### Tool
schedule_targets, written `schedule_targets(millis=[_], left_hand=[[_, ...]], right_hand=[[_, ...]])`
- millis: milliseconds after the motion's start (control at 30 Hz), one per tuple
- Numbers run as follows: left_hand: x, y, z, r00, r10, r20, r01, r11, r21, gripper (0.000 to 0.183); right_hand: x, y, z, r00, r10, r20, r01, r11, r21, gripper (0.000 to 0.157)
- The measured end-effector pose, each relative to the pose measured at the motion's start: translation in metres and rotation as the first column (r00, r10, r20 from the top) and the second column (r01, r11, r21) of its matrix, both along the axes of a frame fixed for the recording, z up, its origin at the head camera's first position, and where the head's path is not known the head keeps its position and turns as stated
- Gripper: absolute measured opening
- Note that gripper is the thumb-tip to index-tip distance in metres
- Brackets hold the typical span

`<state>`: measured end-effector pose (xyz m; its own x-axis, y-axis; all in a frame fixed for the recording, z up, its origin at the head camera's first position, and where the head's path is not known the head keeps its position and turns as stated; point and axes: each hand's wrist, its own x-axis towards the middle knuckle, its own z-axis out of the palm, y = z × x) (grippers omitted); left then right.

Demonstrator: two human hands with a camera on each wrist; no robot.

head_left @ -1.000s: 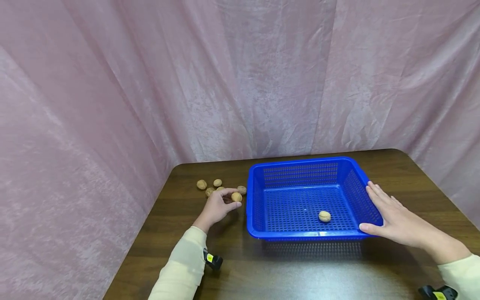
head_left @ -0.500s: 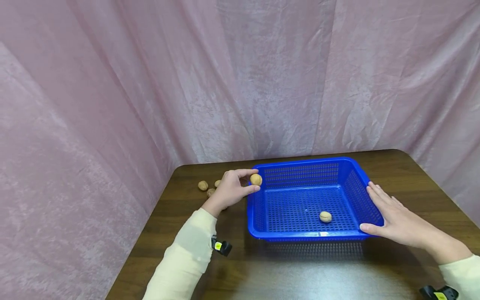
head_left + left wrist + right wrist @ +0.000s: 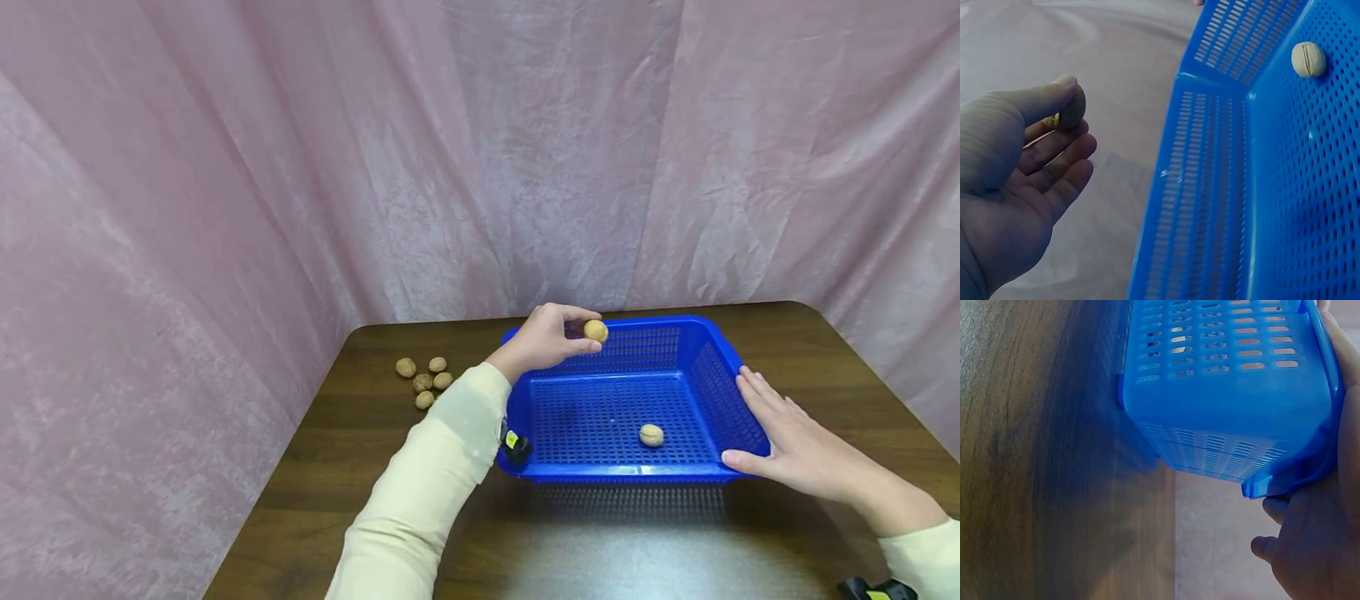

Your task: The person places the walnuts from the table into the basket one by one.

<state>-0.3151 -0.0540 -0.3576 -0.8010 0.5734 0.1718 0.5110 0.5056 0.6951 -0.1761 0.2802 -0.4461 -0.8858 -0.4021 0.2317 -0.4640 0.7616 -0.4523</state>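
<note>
Your left hand (image 3: 546,336) carries a walnut (image 3: 596,332) at the centre right of the head frame, seen against the far wall of a blue basket (image 3: 600,471). Curtain shows between nut and basket wall in the left wrist view, so the two stand apart. Your right hand (image 3: 798,442) rests at the basket's right side, fingers stretched along the rim and thumb on the near corner.

Inside, the mesh floor spreads wide to the left of a second walnut (image 3: 652,435), which lies at the lower right of the basket, near the front wall. The brown table (image 3: 315,500) runs past the basket on both sides; its far edge meets the pink curtain (image 3: 450,167). A cluster of walnuts (image 3: 422,383) sits on the wood left of the basket, well apart from its wall.

The basket lies long side across the frame, its mouth upward. Your held nut looks nearly round from the head, a taller oval from the left wrist; its true long axis you cannot tell. The nut in the basket lies long axis roughly left to right, its seam plain from the left wrist.

You pinch the held nut between thumb and forefinger, the gap no wider than its shell. It is tan and smooth-looking, the loose one in the basket paler.
</note>
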Motion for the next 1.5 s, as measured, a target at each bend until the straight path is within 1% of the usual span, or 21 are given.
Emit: schedule_targets(millis=[67,133,267,367,467,533,600,667,767,833,1000,1133,1300,1367,1500], left_hand=[[-0.007,0.011,-0.005,0.999,0.007,0.034,-0.007,1.000,-0.003,0.048],[-0.013,0.021,-0.012,0.998,0.021,0.053,-0.021,1.000,-0.003,0.048],[-0.024,0.030,-0.027,0.995,0.067,0.071,-0.067,0.998,0.003,0.047],[-0.031,0.029,-0.041,0.991,0.101,0.088,-0.103,0.995,0.017,0.045],[-0.038,0.024,-0.054,0.986,0.122,0.111,-0.126,0.991,0.037,0.045],[-0.041,0.021,-0.060,0.983,0.130,0.127,-0.137,0.989,0.047,0.043],[-0.042,0.020,-0.064,0.981,0.135,0.141,-0.142,0.989,0.043,0.042],[-0.042,0.019,-0.066,0.978,0.146,0.151,-0.150,0.989,0.011,0.040],[-0.043,0.018,-0.071,0.976,0.151,0.155,-0.145,0.988,-0.051,0.038],[-0.044,0.018,-0.075,0.978,0.142,0.151,-0.129,0.987,-0.094,0.037],[-0.048,0.019,-0.087,0.979,0.107,0.171,-0.077,0.983,-0.168,0.041],[-0.049,0.021,-0.091,0.979,0.105,0.175,-0.060,0.968,-0.245,0.041],[-0.048,0.021,-0.094,0.979,0.118,0.167,-0.054,0.938,-0.343,0.039],[-0.047,0.021,-0.096,0.977,0.122,0.174,-0.050,0.929,-0.366,0.039],[-0.047,0.022,-0.099,0.970,0.122,0.210,-0.035,0.926,-0.377,0.037]], right_hand=[[0.000,0.001,-0.001,1.000,0.000,-0.005,0.000,1.000,-0.005,0.103],[0.001,0.002,-0.003,1.000,0.008,-0.010,-0.008,1.000,-0.012,0.103],[0.001,0.003,-0.005,1.000,0.014,-0.010,-0.014,0.999,-0.030,0.103],[0.001,0.002,-0.005,1.000,0.012,-0.008,-0.012,1.000,-0.026,0.103],[0.001,0.001,-0.005,1.000,0.010,-0.007,-0.010,1.000,-0.019,0.103],[0.001,0.001,-0.004,1.000,0.007,-0.006,-0.007,1.000,-0.012,0.104],[0.001,0.001,-0.003,1.000,0.007,-0.010,-0.007,1.000,-0.009,0.104],[0.000,0.001,-0.002,1.000,0.007,-0.016,-0.007,1.000,-0.005,0.104],[-0.001,0.001,-0.003,1.000,0.010,-0.029,-0.010,1.000,-0.003,0.103],[-0.001,0.001,-0.003,1.000,0.010,-0.029,-0.010,1.000,-0.004,0.103],[0.000,0.002,-0.006,1.000,-0.004,-0.012,0.004,1.000,-0.012,0.103],[-0.001,0.003,-0.006,1.000,-0.004,-0.011,0.003,1.000,-0.021,0.103],[0.000,0.003,-0.006,1.000,0.001,-0.008,-0.001,0.999,-0.032,0.103],[0.000,0.003,-0.006,1.000,0.000,-0.004,0.000,0.999,-0.033,0.103],[0.000,0.002,-0.004,1.000,0.006,0.006,-0.006,0.999,-0.032,0.102]])
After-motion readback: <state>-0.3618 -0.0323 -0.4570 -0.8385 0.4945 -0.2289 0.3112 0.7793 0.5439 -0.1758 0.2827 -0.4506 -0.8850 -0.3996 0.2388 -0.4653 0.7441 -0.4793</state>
